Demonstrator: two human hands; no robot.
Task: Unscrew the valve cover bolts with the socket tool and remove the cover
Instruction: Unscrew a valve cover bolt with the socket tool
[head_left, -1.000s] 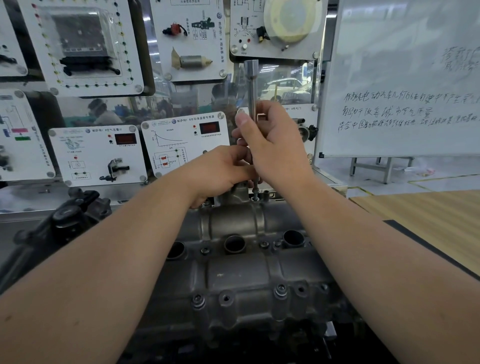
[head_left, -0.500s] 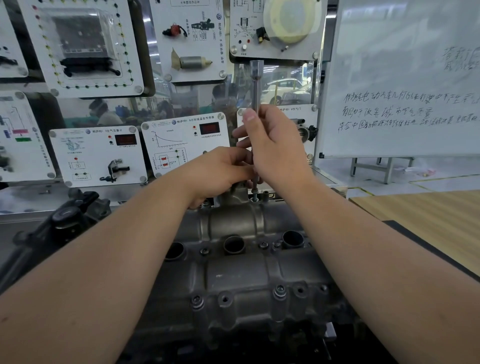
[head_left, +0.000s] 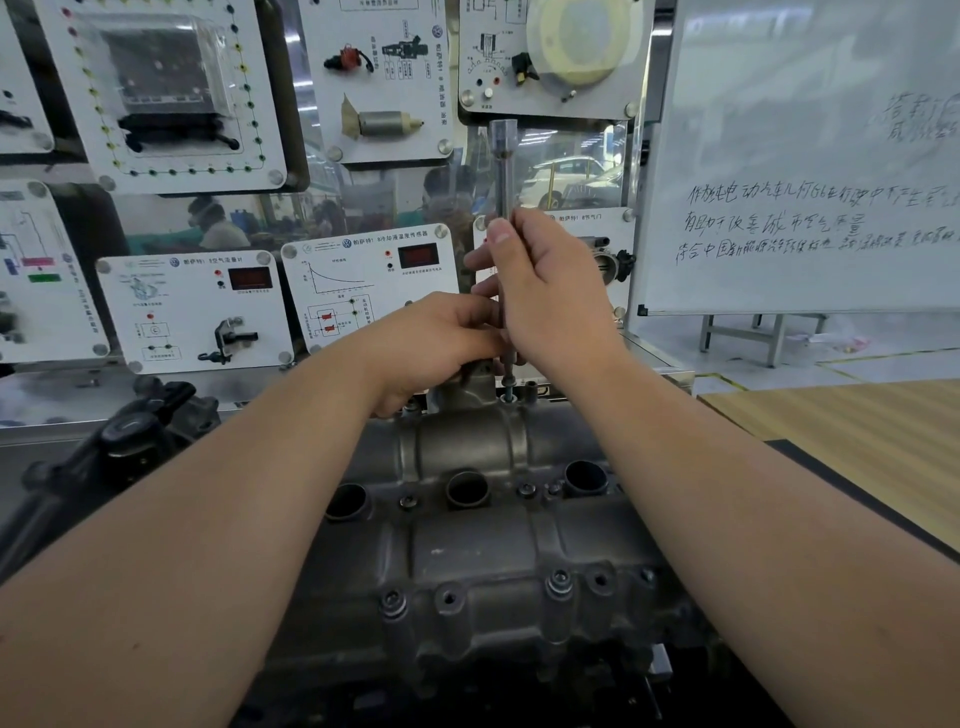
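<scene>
At the far edge of the grey cast-metal valve cover (head_left: 467, 551), the long steel socket tool (head_left: 504, 171) stood upright, its axis running straight down from the right hand (head_left: 550, 291), which gripped it, onto a raised bolt (head_left: 508, 385); the left hand (head_left: 441, 338) pinched the shaft lower, nearer that bolt.

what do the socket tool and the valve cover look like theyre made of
Socket tool: apparently steel with a bright plated finish; the slim shaft shines and reflects light, held upright by the right hand and left hand.
Valve cover: looks like cast aluminium, bare and dull grey, with rounded cast shapes and a grimy matte surface.
</scene>
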